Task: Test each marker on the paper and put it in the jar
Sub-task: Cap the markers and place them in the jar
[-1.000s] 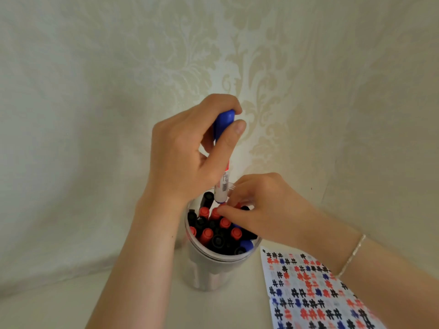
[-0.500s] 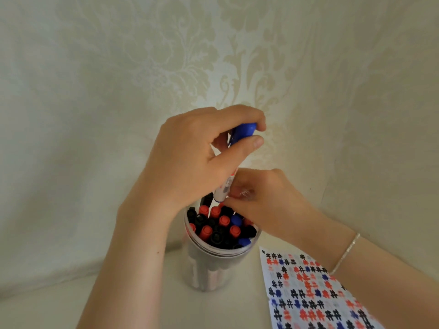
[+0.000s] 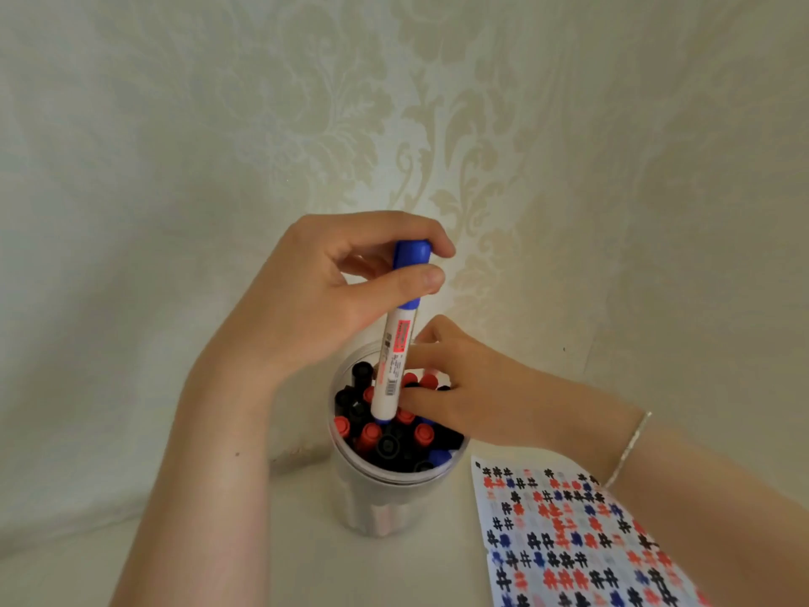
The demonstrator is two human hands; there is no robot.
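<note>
Your left hand (image 3: 315,300) pinches a blue marker (image 3: 396,343) upright over the jar (image 3: 385,497); your right hand (image 3: 468,387) fingers reach among the markers inside, grip unclear.

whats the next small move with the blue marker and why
Probably push the blue marker straight down: the left hand pinches its cap, its lower end sits among the caps in the packed jar, and the right hand seems to part a gap.

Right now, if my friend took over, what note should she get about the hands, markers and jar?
Left hand grips the blue marker by its cap, upright, its lower end among the markers in the jar.
Right hand has its fingers in the jar, touching the markers there.
Paper lies right of the jar, covered with test marks.
Left: seat the blue marker fully.
</note>
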